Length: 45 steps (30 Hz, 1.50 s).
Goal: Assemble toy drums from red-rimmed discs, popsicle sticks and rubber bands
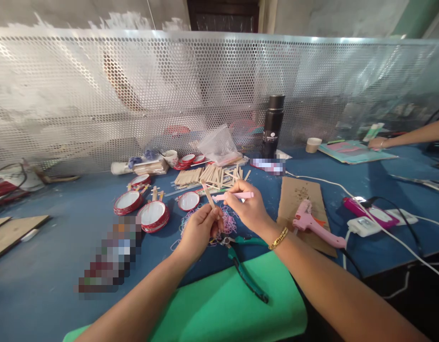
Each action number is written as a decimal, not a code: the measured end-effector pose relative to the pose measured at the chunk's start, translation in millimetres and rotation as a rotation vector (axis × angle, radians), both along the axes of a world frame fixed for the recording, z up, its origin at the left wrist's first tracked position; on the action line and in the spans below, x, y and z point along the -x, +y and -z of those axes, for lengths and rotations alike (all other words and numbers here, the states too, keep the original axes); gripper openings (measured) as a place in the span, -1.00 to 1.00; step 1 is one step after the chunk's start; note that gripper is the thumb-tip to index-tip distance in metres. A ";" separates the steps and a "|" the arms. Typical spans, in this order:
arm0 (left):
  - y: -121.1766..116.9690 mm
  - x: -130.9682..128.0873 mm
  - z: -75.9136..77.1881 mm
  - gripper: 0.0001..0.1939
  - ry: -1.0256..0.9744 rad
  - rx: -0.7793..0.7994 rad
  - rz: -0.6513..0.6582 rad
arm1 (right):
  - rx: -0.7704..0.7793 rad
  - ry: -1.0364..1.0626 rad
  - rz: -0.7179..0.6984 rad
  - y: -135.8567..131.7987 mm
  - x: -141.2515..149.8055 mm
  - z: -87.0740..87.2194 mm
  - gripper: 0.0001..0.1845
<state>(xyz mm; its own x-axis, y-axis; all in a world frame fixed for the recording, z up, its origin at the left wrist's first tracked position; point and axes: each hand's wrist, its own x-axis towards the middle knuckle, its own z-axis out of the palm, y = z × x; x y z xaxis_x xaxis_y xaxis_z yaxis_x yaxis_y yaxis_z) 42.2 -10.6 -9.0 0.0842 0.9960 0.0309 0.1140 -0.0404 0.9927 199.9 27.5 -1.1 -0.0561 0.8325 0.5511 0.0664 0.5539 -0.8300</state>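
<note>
My left hand (199, 229) is closed on a wooden craft stick (207, 194) that points up and away from me. My right hand (248, 208) grips a pink pen (234, 195) held sideways, its tip close to the stick. Both hands hover over a tangle of coloured rubber bands (229, 223) on the blue table (62, 266). Green-handled pliers (245, 270) lie just below my hands, partly on a green foam sheet (226, 308).
A pile of wooden sticks (208, 175), several red-rimmed round lids (153, 214), a black flask (273, 126) and a plastic bag (219, 145) stand before a perforated metal screen (98, 95). A pink glue gun (313, 223) rests on cardboard (301, 199). Another person's hand (378, 142) is far right.
</note>
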 end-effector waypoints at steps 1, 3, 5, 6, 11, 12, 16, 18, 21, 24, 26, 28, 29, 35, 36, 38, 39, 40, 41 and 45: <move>0.0 -0.2 0.1 -0.59 0.003 -0.002 0.000 | -0.007 -0.006 -0.012 -0.3 0.4 -0.1 -0.78; -0.2 -0.3 0.0 -0.59 0.010 -0.004 -0.005 | -0.013 -0.015 -0.023 -0.4 0.5 0.0 -0.79; -0.6 0.1 -0.4 -0.59 0.015 -0.003 -0.008 | -0.007 -0.015 -0.007 0.2 -0.3 0.2 -0.78; -0.8 0.4 -0.8 -0.59 0.016 -0.004 -0.008 | -0.004 -0.011 0.006 0.5 -0.8 0.3 -0.77; -1.1 0.6 -1.9 -0.58 0.010 -0.014 -0.005 | -0.019 -0.008 0.007 -0.9 0.2 -0.5 -0.77; -1.0 0.4 -1.7 -0.58 0.006 -0.014 -0.008 | -0.022 -0.012 0.000 -1.5 0.9 -0.7 -0.77; -0.7 0.0 -1.2 -0.58 0.005 -0.012 -0.009 | -0.027 -0.026 -0.023 -1.5 1.2 -0.4 -0.78; -0.6 0.4 -1.5 -0.58 0.007 -0.009 -0.007 | -0.030 -0.026 -0.009 -0.1 -0.3 0.4 -0.78; -0.7 0.9 -2.2 -0.58 0.001 -0.007 -0.014 | -0.012 -0.008 0.023 1.3 -2.2 1.1 -0.77; -0.5 0.6 -2.1 -0.58 -0.006 -0.011 -0.017 | -0.007 -0.001 0.013 -0.3 -1.2 0.2 -0.77; -0.3 0.2 -1.8 -0.57 -0.003 -0.016 -0.010 | -0.021 -0.013 -0.007 -2.0 0.5 -0.8 -0.77; -0.3 -0.1 -1.9 -0.57 0.007 -0.019 -0.005 | -0.028 -0.023 -0.023 -3.0 1.4 -1.3 -0.78; -0.5 -0.1 -2.1 -0.57 0.013 -0.019 -0.003 | -0.030 -0.026 -0.027 -3.0 1.3 -1.4 -0.79; -1.7 0.5 -4.1 -0.59 0.022 -0.014 -0.017 | -0.015 -0.020 0.032 -0.2 -2.6 -1.0 -0.77; -1.7 0.7 -4.2 -0.60 0.022 -0.015 -0.018 | -0.011 -0.015 0.033 -0.2 -2.7 -1.0 -0.77; -1.4 0.9 -3.9 -0.59 0.025 -0.018 -0.015 | -0.013 -0.014 0.019 -1.0 -1.8 -1.4 -0.77; -1.2 1.1 -3.7 -0.58 0.027 -0.020 -0.011 | -0.019 -0.018 0.008 -1.5 -0.9 -1.6 -0.77; -1.1 1.2 -3.4 -0.58 0.029 -0.023 -0.007 | -0.023 -0.021 -0.002 -2.0 -0.1 -1.8 -0.77; -0.9 1.3 -3.0 -0.58 0.032 -0.027 -0.004 | -0.026 -0.024 -0.012 -2.4 0.6 -2.0 -0.77; -0.5 1.7 -1.8 -0.59 0.041 -0.030 0.007 | -0.030 -0.030 -0.013 -1.6 0.4 -1.9 -0.78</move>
